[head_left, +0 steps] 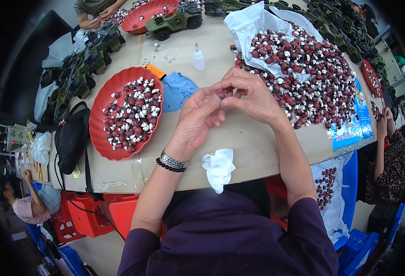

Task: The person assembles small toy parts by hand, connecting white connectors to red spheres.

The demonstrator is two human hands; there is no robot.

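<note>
Above the middle of the table, my left hand (198, 112) and my right hand (253, 97) meet at the fingertips. Pinched between them is a small dark-red round piece (221, 94), mostly covered by the fingers. Left of my hands stands a red scalloped bowl (97, 133) holding many small red-and-white pieces (135, 112). A large heap of the same pieces (299, 73) lies to the right, partly on white plastic sheeting (246, 23). A crumpled white tissue (219, 168) rests near the table edge, below my hands.
A small white dropper bottle (199, 60), a blue cloth (177, 92) and an orange-and-black tool (155, 71) lie beyond my hands. Green toy vehicles (175, 22) line the back and sides. A black bag (72, 138) hangs at the left edge. Other people sit around.
</note>
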